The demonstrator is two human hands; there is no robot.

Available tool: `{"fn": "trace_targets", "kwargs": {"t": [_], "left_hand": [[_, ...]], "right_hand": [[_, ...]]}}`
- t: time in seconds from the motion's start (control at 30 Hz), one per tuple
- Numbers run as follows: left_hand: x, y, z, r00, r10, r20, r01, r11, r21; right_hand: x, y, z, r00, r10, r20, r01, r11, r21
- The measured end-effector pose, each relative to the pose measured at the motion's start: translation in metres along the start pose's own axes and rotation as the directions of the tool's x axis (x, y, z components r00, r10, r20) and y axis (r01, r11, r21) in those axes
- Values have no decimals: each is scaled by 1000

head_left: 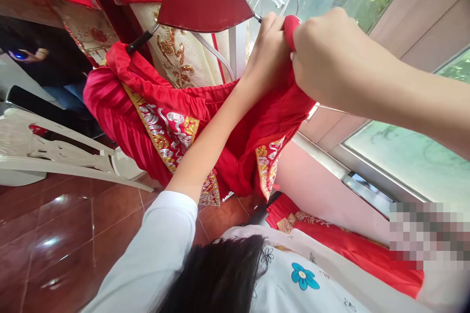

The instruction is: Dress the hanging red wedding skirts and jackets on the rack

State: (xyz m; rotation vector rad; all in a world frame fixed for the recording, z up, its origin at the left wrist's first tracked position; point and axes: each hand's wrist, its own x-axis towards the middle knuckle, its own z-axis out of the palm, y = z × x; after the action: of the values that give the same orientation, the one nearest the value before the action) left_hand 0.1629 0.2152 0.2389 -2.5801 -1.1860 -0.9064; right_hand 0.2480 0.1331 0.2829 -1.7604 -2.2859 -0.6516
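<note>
A red pleated garment [253, 161] with gold and silver embroidered bands hangs in front of me. Its gathered waistband is draped over a black end [139, 41] of a metal frame that carries a dark red panel [205, 5]. My left hand [270, 46] reaches up from below, closed on the red fabric beside the frame's right end. Just right of it, my right hand [326, 54] is a fist around the same waistband, a red fold showing between the two hands. Both sets of fingertips are mostly hidden.
A white carved chair [73, 151] stands at left on the tiled floor [66, 239]. Behind it, a person's hand [38, 54] holds something glowing blue. A phone [369, 193] lies on the window ledge; red embroidered cloth [352, 249] is below. White metal scrollwork [240, 58] rises behind.
</note>
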Motion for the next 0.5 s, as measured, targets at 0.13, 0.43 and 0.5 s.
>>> {"fn": "trace_targets", "kwargs": {"t": [0.13, 0.43, 0.5], "left_hand": [[3, -7, -8, 983, 164, -76, -163, 986, 28], [19, 19, -39, 994, -93, -56, 99, 986, 131], [25, 16, -42, 999, -37, 32, 34, 994, 107]], "right_hand": [[2, 21, -17, 971, 236, 29, -235, 971, -44], [-13, 49, -28, 890, 456, 18, -427, 818, 385], [-7, 46, -26, 889, 458, -20, -400, 797, 453]]}}
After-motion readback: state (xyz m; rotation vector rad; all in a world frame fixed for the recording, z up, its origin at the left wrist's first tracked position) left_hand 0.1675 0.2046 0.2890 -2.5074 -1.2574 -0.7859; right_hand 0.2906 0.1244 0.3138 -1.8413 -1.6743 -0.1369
